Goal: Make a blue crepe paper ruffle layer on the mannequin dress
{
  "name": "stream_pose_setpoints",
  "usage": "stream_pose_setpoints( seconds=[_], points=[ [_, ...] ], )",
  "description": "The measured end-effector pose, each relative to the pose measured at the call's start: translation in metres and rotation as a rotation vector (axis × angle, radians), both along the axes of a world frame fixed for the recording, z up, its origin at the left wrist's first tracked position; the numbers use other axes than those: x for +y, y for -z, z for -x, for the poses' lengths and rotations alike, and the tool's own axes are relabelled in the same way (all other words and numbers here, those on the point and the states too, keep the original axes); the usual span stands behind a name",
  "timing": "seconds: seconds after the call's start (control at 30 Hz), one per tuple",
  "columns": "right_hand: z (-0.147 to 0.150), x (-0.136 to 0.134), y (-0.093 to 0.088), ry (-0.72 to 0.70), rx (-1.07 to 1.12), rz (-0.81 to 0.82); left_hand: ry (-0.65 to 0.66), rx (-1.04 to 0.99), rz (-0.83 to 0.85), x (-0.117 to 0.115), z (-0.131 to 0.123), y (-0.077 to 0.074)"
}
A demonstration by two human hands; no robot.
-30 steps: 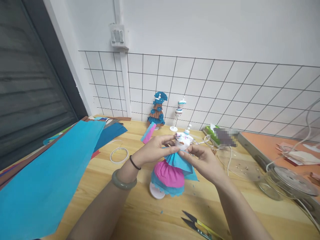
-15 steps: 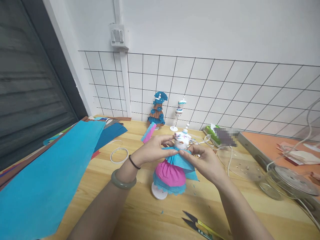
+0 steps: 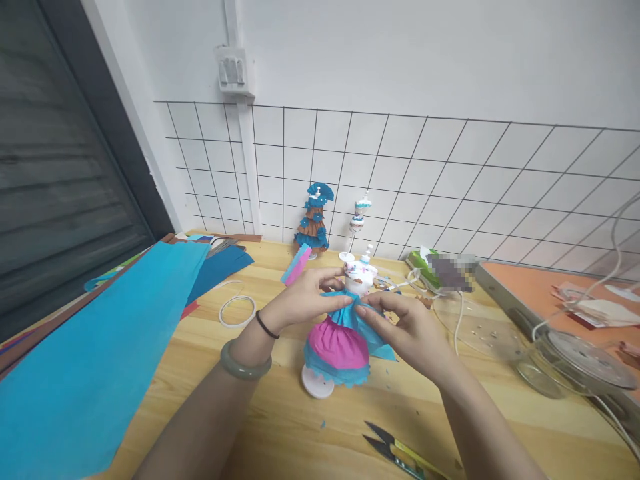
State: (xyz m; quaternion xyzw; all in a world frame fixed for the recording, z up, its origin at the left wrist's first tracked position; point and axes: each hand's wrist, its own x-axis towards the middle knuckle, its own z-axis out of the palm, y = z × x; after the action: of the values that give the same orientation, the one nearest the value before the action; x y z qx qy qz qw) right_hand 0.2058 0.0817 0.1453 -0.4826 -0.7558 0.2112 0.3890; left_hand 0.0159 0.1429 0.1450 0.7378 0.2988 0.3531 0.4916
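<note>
Mannequin [image 3: 358,281] as I see it remotely: left hand [image 3: 303,297] and right hand [image 3: 414,327] pinch blue paper [image 3: 369,325] at its waist, seemingly keeping folds gathered, scissors [image 3: 395,457] toward five o'clock.

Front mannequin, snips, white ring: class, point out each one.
Front mannequin [image 3: 357,283], head view: on its white torso.
Snips [image 3: 385,436], head view: on the upper blade.
White ring [image 3: 234,325], head view: on its near rim.

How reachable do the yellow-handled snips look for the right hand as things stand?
Probably yes: nothing visible lies over the yellow-handled snips on the wooden tabletop. The right hand would likely just have to let go of the blue paper first.
</note>
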Motion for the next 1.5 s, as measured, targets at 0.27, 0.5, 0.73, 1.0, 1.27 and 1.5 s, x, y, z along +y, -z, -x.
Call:
stream_pose_setpoints(
  seconds=[0.27, 0.5, 0.73, 1.0, 1.27, 1.5],
  points=[
    [0.0030, -0.0010, 0.0002, -0.073, -0.017, -0.055, 0.007, 0.009, -0.024, -0.0020, -0.0008, -0.0022],
    [0.0040, -0.0004, -0.0006, -0.009, 0.041, 0.079, 0.005, 0.003, -0.010, -0.0013, -0.0006, -0.0026],
    [0.0072, 0.0016, 0.0048, 0.092, 0.203, 0.212, -0.004, 0.024, -0.020, -0.0035, -0.0008, -0.0032],
    [0.0056, 0.0028, 0.0037, 0.164, 0.244, 0.232, -0.010, 0.034, -0.049, -0.0026, -0.0006, -0.0018],
    [0.0062, 0.0040, 0.0009, 0.179, 0.249, 0.247, 0.010, 0.020, -0.061, -0.0023, -0.0006, 0.0001],
    [0.0080, 0.0033, -0.0005, 0.174, 0.277, 0.271, 0.034, -0.004, -0.032, -0.0010, -0.0009, 0.0015]
  ],
)
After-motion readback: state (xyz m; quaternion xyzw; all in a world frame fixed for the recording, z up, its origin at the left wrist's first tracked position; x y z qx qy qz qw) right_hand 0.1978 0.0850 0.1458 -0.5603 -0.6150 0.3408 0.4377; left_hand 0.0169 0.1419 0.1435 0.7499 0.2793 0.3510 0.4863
